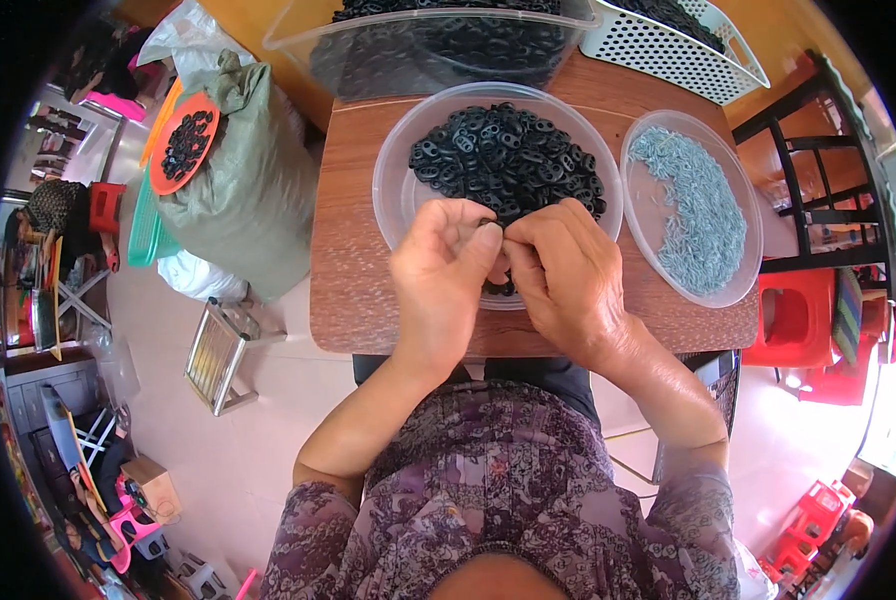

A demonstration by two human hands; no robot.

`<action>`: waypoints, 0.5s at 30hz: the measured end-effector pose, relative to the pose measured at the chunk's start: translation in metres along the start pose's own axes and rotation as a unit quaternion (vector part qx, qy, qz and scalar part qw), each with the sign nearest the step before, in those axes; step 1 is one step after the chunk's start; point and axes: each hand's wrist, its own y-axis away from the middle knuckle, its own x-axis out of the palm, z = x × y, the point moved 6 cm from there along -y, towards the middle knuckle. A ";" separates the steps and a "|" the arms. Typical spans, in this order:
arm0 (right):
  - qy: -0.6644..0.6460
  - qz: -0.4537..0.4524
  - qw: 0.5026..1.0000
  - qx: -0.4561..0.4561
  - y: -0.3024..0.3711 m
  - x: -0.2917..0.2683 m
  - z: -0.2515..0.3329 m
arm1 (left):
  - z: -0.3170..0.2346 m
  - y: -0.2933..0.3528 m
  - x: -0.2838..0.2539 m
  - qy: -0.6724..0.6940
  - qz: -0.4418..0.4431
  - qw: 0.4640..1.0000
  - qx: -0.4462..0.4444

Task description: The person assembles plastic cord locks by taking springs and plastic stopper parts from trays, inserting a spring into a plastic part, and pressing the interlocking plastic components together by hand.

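One dark piece: pinched in left hand, above one clear bowl of black links. Right hand: fingertips beside it, grip unclear. One round tray: pale-blue bits. One clear bin, one white basket: black pieces.

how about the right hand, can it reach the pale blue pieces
Probably yes: the pale blue pieces lie in an open dish beside the right hand, seemingly only a rim between, though that hand looks busy.
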 end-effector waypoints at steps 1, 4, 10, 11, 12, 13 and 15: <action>-0.012 -0.010 1.000 0.007 0.000 -0.001 0.000 | 0.002 -0.002 -0.001 0.040 0.010 0.999 -0.011; -0.054 -0.041 0.998 -0.001 -0.002 -0.002 0.001 | 0.002 -0.002 -0.004 0.079 0.002 0.996 -0.048; -0.134 -0.029 0.989 0.064 -0.004 -0.007 -0.002 | 0.001 0.001 -0.002 0.143 0.006 0.987 -0.069; -0.134 -0.029 0.989 0.064 -0.004 -0.007 -0.002 | 0.001 0.002 -0.002 0.144 0.005 0.987 -0.069; -0.129 -0.037 0.989 0.053 -0.004 -0.007 -0.002 | 0.001 0.001 -0.002 0.143 0.009 0.987 -0.069; -0.125 -0.046 0.990 0.043 -0.004 -0.008 -0.001 | 0.001 0.002 -0.002 0.143 0.012 0.987 -0.068; -0.158 -0.050 0.980 0.107 0.000 -0.007 -0.005 | -0.007 0.005 -0.004 0.080 0.000 0.996 -0.031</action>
